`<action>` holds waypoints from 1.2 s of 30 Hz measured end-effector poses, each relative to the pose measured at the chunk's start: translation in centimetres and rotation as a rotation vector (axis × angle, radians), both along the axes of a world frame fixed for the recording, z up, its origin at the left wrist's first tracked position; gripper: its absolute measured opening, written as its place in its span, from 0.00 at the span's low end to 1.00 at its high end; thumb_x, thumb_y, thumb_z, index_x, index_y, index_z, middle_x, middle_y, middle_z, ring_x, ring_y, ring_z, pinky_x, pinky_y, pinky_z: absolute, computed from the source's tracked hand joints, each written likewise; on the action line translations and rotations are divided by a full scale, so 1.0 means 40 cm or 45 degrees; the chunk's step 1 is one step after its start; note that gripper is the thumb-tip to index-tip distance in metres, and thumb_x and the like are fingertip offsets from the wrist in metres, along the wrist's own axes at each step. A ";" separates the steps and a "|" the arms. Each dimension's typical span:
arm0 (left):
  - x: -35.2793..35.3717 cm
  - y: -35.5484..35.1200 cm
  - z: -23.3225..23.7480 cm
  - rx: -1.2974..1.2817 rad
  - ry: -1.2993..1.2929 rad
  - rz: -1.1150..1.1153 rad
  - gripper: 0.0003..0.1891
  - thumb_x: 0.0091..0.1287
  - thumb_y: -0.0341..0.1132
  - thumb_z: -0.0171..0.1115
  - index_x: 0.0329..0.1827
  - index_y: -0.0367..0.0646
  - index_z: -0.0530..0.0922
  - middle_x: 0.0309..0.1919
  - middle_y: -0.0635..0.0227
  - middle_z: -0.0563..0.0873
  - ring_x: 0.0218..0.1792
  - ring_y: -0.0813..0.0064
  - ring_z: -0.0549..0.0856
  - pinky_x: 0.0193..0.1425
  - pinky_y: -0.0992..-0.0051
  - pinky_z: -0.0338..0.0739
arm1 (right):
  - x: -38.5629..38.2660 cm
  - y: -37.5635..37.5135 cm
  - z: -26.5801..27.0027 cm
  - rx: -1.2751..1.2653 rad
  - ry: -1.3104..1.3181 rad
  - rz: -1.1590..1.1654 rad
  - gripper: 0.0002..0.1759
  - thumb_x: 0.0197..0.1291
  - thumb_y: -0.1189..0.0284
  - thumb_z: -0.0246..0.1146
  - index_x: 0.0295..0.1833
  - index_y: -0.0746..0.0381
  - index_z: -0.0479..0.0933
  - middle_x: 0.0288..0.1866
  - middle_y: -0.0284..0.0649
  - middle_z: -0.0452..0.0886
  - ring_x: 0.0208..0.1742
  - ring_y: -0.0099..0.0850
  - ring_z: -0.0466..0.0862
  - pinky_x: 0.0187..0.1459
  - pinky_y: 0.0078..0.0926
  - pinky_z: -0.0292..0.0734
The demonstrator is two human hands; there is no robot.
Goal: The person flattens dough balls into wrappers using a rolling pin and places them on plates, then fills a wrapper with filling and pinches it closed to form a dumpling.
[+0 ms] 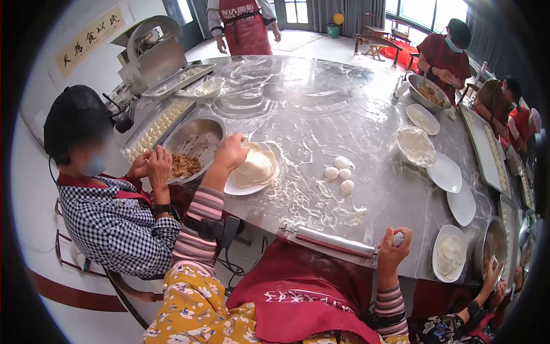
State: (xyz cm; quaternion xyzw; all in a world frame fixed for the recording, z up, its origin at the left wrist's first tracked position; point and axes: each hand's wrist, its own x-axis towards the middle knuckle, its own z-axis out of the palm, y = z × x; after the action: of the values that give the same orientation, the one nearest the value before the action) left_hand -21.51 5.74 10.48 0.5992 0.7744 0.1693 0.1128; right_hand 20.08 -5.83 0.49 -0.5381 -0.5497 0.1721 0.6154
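My left hand is over the left edge of a stack of round dough wrappers on a white plate, its fingers closed at a wrapper's edge. At the table's near edge, my right hand is wrapped round the right handle of a metal rolling pin. The pin's left end lies free, with no hand on it. Several small floured dough balls sit on the floury table between my hands.
A co-worker sits close at left beside a bowl of filling and a tray of dumplings. Plates and a flour bowl stand at right. Another person stands across the steel table.
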 end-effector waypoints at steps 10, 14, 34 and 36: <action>0.399 0.081 -0.132 -0.021 -0.113 -0.879 0.08 0.59 0.34 0.60 0.38 0.41 0.81 0.35 0.56 0.84 0.39 0.57 0.83 0.45 0.65 0.77 | 0.015 0.013 -0.029 0.019 -0.082 -0.073 0.10 0.55 0.80 0.65 0.34 0.62 0.68 0.24 0.40 0.71 0.20 0.31 0.72 0.23 0.25 0.68; 0.521 0.082 -0.189 0.003 -0.005 -0.906 0.09 0.60 0.36 0.60 0.41 0.45 0.80 0.40 0.58 0.80 0.44 0.56 0.81 0.48 0.62 0.76 | 0.013 0.007 -0.024 0.038 -0.110 -0.078 0.11 0.54 0.80 0.65 0.34 0.62 0.67 0.24 0.41 0.71 0.18 0.33 0.71 0.22 0.25 0.67; 0.565 -0.061 -0.205 -0.217 -0.524 -0.989 0.06 0.53 0.29 0.66 0.32 0.36 0.83 0.25 0.59 0.85 0.27 0.72 0.84 0.35 0.73 0.77 | -0.024 0.191 0.011 0.204 -0.315 -0.115 0.12 0.53 0.78 0.66 0.35 0.61 0.68 0.21 0.45 0.74 0.20 0.46 0.77 0.22 0.36 0.70; 0.561 -0.054 -0.219 -0.208 -0.519 -1.010 0.06 0.54 0.28 0.66 0.31 0.36 0.83 0.24 0.59 0.85 0.27 0.72 0.84 0.34 0.74 0.77 | -0.027 0.189 0.014 0.194 -0.293 -0.101 0.12 0.53 0.77 0.66 0.36 0.61 0.68 0.22 0.45 0.74 0.20 0.47 0.77 0.22 0.36 0.70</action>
State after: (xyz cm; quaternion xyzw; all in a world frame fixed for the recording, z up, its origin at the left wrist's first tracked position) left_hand 0.92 3.59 1.73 0.7931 0.4575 0.1658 0.3662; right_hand 19.02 1.72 1.07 -0.5273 -0.6064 0.0425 0.5936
